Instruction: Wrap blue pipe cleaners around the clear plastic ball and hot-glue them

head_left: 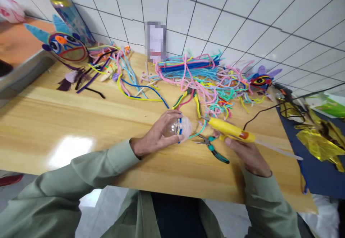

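Left hand [153, 134] is pinching the clear ball [170, 127] between thumb and fingers, near yellow-handled pliers [198, 106] | right hand [249, 155] is gripping the glue gun [229, 127], tip aiming ballward | risk: drifting closer, hot tip may be burning left hand; smooth ball may be slipping

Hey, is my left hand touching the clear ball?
Touching. The head view shows your left hand around the clear ball, fingers over its far side, thumb along its near side.

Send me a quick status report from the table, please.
Left hand gripping blue-banded ball. Right hand holding yellow hot-glue gun, nozzle clear of ball. Teal-handled needle-nose pliers lying between hands.
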`<state>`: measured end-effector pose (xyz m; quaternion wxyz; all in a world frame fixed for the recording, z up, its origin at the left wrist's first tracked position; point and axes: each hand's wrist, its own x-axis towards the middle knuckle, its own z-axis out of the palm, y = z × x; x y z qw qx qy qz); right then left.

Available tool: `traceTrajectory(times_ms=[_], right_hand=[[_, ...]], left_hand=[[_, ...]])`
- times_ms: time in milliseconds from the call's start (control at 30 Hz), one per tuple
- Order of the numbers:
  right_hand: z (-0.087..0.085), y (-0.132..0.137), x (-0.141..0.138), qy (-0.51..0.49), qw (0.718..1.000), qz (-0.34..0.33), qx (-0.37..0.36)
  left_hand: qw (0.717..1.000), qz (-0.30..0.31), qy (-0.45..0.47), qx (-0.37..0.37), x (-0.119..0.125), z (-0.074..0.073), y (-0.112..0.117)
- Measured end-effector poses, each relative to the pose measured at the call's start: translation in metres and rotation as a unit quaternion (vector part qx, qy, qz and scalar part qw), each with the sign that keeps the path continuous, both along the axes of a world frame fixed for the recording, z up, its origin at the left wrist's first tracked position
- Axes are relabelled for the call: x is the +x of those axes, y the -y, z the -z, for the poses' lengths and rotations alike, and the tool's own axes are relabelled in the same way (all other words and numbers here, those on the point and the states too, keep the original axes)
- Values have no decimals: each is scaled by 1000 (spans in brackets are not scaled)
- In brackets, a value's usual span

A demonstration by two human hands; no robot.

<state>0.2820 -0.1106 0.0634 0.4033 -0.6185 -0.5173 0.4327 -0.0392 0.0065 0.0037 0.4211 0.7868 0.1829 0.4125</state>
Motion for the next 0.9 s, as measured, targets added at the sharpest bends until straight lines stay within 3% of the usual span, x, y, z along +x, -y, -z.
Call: traceTrajectory(times_ms=[200,533,900], right_hand=[[12,-9,-10,-15,993,-89,-76],[20,-9,-16,-48,979,-143,-136],[34,-11,-17,-37,981,-152,-113]], left_hand=[[1000,5,-10,-9,-2,2,1],[1000,10,-24,7,-2,-2,1],[999,12,-16,26,0,-1,1]])
